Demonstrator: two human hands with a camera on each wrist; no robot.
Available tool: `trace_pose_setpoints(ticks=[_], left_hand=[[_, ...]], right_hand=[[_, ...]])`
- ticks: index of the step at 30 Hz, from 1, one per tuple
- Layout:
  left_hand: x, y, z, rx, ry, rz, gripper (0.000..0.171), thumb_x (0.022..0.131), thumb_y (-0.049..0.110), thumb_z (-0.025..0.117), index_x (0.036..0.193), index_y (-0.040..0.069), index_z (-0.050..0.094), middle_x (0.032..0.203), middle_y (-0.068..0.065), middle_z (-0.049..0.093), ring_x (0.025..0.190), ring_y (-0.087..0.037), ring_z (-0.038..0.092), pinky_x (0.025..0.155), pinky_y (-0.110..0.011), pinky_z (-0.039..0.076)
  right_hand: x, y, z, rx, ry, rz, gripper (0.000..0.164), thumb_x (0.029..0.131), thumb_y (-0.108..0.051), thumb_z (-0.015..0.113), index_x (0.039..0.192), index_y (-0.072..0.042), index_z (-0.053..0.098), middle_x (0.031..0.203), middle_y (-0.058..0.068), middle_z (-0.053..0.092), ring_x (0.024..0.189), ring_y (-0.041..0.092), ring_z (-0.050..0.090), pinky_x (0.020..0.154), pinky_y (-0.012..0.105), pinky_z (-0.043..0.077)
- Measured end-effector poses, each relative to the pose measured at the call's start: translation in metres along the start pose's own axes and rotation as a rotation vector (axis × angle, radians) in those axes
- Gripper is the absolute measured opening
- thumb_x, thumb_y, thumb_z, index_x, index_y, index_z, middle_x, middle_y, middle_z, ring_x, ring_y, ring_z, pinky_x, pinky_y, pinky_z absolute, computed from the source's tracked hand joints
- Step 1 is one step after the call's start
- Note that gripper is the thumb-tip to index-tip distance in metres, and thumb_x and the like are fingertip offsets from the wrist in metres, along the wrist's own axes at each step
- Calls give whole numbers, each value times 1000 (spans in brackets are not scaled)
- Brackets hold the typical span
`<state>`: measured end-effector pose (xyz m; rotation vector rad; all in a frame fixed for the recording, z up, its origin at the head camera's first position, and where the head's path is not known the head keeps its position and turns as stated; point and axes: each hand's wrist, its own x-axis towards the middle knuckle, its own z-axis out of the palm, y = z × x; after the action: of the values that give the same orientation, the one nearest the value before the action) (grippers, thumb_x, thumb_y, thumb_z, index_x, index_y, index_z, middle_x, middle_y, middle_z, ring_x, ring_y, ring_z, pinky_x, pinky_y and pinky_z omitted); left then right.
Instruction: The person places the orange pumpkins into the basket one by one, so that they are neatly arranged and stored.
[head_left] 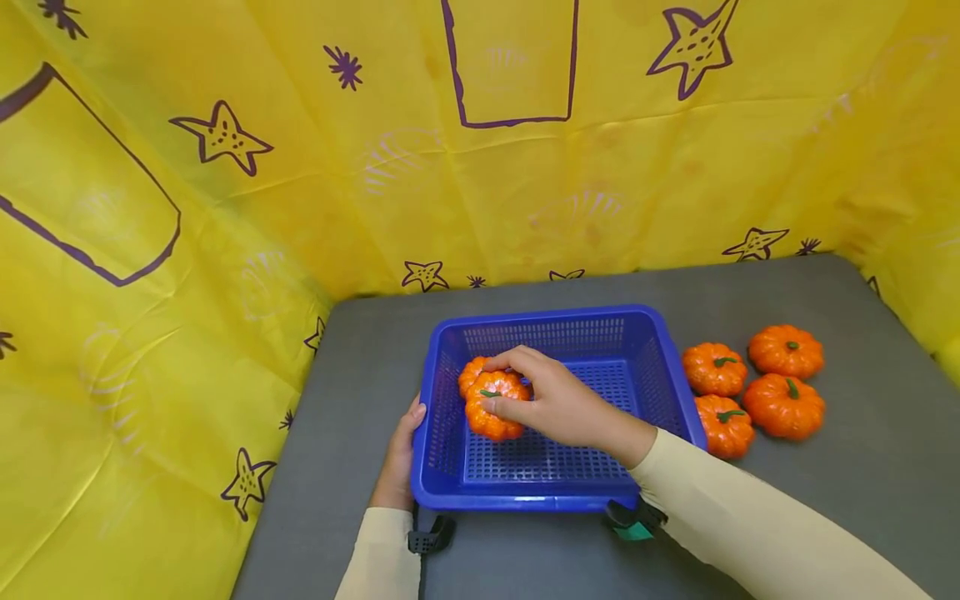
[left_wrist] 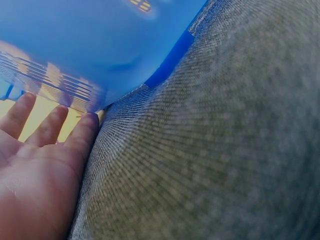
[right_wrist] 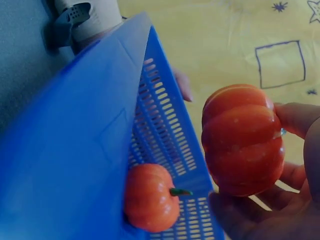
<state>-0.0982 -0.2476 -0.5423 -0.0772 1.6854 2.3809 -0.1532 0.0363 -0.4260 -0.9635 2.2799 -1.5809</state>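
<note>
Left hand (head_left: 397, 458): straight fingers touch the basket (head_left: 517, 502)
Right hand (head_left: 558, 402): pinches a pumpkin (head_left: 495, 417) over it
Basket: one pumpkin (right_wrist: 151, 197) inside
Counter (head_left: 341, 417): four pumpkins (head_left: 784, 407)

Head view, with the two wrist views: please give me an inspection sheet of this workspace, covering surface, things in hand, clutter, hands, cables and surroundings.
Surface: grey table.
Job's things: blue basket; one orange pumpkin inside it; a held pumpkin over the basket; four more pumpkins on the table, right of the basket.
Clutter: nothing seen.
Left hand: rests against the basket's left side.
Right hand: fingers grip the held pumpkin; dark straps show at both wrists.
Cables: nothing seen.
Surroundings: yellow backdrop printed with dark starfish outlines.
</note>
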Motion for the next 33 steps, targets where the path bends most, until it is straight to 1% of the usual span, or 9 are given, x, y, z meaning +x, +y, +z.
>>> trace_pose_setpoints(ticks=[3, 8, 12, 17, 20, 25, 29, 33], left_hand=[[1, 0, 0, -1, -5, 1, 72, 108, 50, 46, 174, 32, 24, 167, -17, 41, 130, -31, 59, 106, -47, 52], [1, 1, 1, 3, -12, 5, 72, 109, 51, 47, 174, 34, 23, 172, -13, 35, 136, -33, 56, 109, -49, 51], [0, 1, 1, 9, -3, -3, 73, 108, 52, 49, 174, 35, 23, 173, -10, 34, 140, -34, 54, 110, -50, 50], [0, 0, 0, 13, 7, -8, 74, 108, 52, 48, 174, 35, 22, 173, -11, 34, 144, -34, 51, 111, -50, 49], [0, -1, 1, 15, 5, -3, 75, 108, 51, 48, 175, 33, 21, 174, -12, 32, 146, -35, 48, 113, -49, 47], [0, -1, 0, 20, 4, -8, 77, 107, 52, 49, 175, 32, 20, 175, -11, 30, 150, -37, 43, 115, -48, 44], [0, 0, 0, 23, -3, -7, 77, 108, 52, 48, 176, 32, 19, 175, -9, 29, 152, -37, 41, 116, -47, 43], [0, 0, 1, 24, -6, -2, 76, 109, 52, 47, 176, 31, 18, 176, -9, 29, 151, -36, 41, 116, -46, 43]], right_hand=[[2, 3, 3, -6, -24, -1, 44, 102, -32, 79, 138, -9, 68, 133, 2, 64, 114, 23, 63, 90, 36, 60], [4, 6, 11, -40, -74, 9, 45, 103, -32, 78, 140, -9, 68, 137, 5, 64, 117, 26, 63, 94, 40, 59], [3, 9, 19, -72, -120, 18, 45, 103, -31, 78, 142, -10, 68, 139, 5, 65, 119, 26, 62, 97, 42, 58], [2, 11, 27, -136, -167, 20, 42, 103, -33, 77, 138, -11, 68, 132, 3, 66, 112, 22, 63, 96, 41, 57], [1, 12, 31, -159, -192, 23, 40, 104, -35, 76, 136, -13, 68, 129, 1, 65, 109, 19, 62, 94, 39, 57], [2, 15, 36, -166, -211, 32, 40, 104, -37, 77, 135, -14, 68, 127, -1, 65, 106, 16, 62, 93, 37, 56], [2, 18, 39, -170, -224, 37, 39, 103, -37, 77, 133, -12, 68, 125, 0, 65, 106, 17, 62, 93, 37, 56], [3, 21, 42, -182, -243, 47, 39, 103, -38, 77, 131, -12, 68, 124, 1, 66, 106, 17, 62, 93, 37, 56]])
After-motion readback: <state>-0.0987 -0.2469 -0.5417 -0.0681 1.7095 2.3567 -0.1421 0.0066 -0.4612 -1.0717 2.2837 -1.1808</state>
